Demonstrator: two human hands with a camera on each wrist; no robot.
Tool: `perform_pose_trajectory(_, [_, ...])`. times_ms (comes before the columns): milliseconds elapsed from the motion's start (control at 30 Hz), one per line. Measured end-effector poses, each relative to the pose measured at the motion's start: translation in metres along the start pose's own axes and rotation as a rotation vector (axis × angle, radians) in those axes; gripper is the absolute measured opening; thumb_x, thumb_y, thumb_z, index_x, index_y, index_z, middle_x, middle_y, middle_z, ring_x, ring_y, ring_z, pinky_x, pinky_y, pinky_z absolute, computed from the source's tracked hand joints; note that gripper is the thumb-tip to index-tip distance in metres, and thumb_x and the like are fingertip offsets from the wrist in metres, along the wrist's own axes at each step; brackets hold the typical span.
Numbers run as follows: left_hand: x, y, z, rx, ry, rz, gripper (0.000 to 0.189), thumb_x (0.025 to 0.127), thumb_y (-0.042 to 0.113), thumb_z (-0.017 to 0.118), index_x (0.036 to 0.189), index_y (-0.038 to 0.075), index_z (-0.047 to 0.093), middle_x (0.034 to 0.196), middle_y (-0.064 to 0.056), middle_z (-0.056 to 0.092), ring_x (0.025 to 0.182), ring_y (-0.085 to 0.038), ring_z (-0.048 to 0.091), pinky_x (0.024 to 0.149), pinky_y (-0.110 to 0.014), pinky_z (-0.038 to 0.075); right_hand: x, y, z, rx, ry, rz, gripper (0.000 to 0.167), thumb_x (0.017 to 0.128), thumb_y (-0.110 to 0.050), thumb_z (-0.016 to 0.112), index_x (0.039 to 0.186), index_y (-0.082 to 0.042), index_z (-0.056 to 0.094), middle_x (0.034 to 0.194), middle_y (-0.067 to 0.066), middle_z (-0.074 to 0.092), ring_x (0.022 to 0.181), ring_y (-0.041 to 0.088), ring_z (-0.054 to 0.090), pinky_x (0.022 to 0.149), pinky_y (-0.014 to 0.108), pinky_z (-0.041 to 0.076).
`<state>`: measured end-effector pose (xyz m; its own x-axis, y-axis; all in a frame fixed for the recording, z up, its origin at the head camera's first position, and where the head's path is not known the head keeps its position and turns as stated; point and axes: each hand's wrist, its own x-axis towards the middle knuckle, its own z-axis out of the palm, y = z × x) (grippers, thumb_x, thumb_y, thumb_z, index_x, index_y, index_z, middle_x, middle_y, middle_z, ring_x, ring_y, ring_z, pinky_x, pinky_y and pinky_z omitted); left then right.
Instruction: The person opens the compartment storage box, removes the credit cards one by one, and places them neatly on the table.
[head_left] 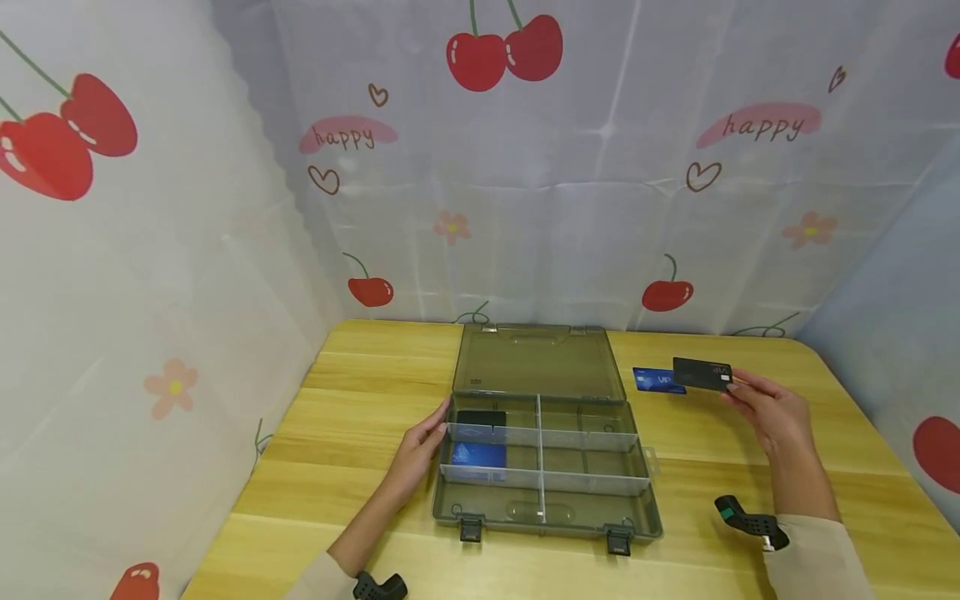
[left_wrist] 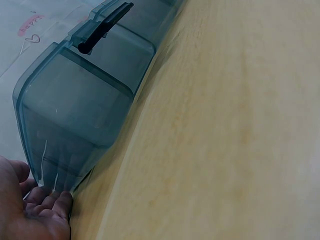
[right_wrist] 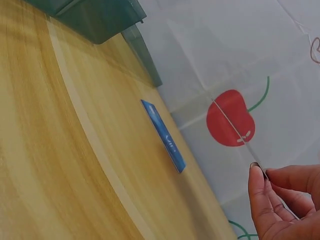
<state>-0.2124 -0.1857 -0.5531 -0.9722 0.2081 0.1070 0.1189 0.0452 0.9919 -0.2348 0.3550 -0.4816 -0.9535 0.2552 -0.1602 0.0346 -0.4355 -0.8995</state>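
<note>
A grey see-through divided plastic box (head_left: 551,529) lies on the table with its lid (head_left: 536,358) folded back. My left hand (head_left: 416,454) rests against the box's left side; in the left wrist view its fingers (left_wrist: 50,200) touch the end wall. To the right of the lid, my right hand (head_left: 776,417) pinches a black VIP card (head_left: 701,373) by its right end, between thumb and fingers. The card shows almost edge-on in the right wrist view. Partly hidden behind it is a blue VIP card (head_left: 651,380). Inside the box's left compartments are a blue card (head_left: 480,455) and a black card (head_left: 480,417).
The wooden table (head_left: 360,375) carries the box near its middle. Two black latches (head_left: 470,530) hang at the box's front edge. Thin clear dividers (head_left: 541,454) separate the compartments. A cherry-print curtain (head_left: 525,225) stands behind the table and at both sides.
</note>
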Motion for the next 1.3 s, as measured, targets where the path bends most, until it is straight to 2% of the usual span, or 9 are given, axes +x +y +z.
perform_pose_trajectory(267, [0.000,-0.005,0.001,-0.001,-0.011,0.016,0.049,0.110,0.022,0.047,0.156,0.008,0.039,0.163,-0.001,0.032,0.152,-0.023,0.021,0.122,-0.037,0.021,0.002,0.001,-0.007,0.014,0.026,0.023,0.026,0.091,0.007,0.069,0.111,-0.007,0.080,0.094,-0.003,0.073,0.080,0.014,0.075,0.078,0.029,0.061])
perform_pose_trajectory(567, [0.000,-0.005,0.002,-0.008,-0.020,0.003,0.050,0.110,0.024,0.047,0.157,0.009,0.038,0.164,0.000,0.030,0.153,-0.022,0.021,0.121,-0.036,0.022,0.012,0.000,-0.014,-0.037,0.072,0.070,0.026,0.092,0.008,0.068,0.103,-0.011,0.082,0.087,-0.005,0.074,0.076,0.014,0.075,0.075,0.028,0.062])
perform_pose_trajectory(833, [0.001,-0.004,0.002,-0.013,-0.018,0.011,0.048,0.110,0.020,0.046,0.156,0.008,0.039,0.163,-0.002,0.032,0.153,-0.024,0.022,0.121,-0.037,0.023,0.025,-0.003,-0.022,-0.046,0.064,0.092,0.031,0.092,0.011,0.065,0.094,-0.013,0.084,0.083,-0.004,0.073,0.074,0.013,0.074,0.073,0.028,0.062])
perform_pose_trajectory(1067, [0.001,-0.004,0.003,-0.024,-0.032,0.024,0.051,0.110,0.021,0.047,0.156,0.002,0.036,0.164,-0.009,0.028,0.152,-0.030,0.020,0.120,-0.035,0.024,0.032,-0.006,-0.030,-0.100,0.090,0.121,0.033,0.092,0.010,0.066,0.084,-0.017,0.083,0.080,-0.008,0.071,0.072,0.013,0.074,0.072,0.028,0.062])
perform_pose_trajectory(1167, [0.001,-0.003,0.003,-0.019,-0.024,0.017,0.051,0.110,0.022,0.047,0.156,0.004,0.037,0.164,-0.006,0.030,0.152,-0.027,0.022,0.119,-0.031,0.025,0.035,-0.008,-0.032,-0.119,0.081,0.128,0.034,0.093,0.010,0.065,0.083,-0.017,0.083,0.080,-0.008,0.071,0.072,0.013,0.074,0.072,0.028,0.062])
perform_pose_trajectory(1300, [0.000,-0.003,0.003,-0.021,-0.019,0.011,0.050,0.109,0.022,0.048,0.156,0.005,0.038,0.163,-0.004,0.032,0.152,-0.024,0.023,0.119,-0.031,0.025,0.037,-0.009,-0.035,-0.156,0.066,0.141,0.036,0.095,0.009,0.062,0.081,-0.018,0.082,0.080,-0.008,0.071,0.072,0.012,0.073,0.071,0.028,0.062])
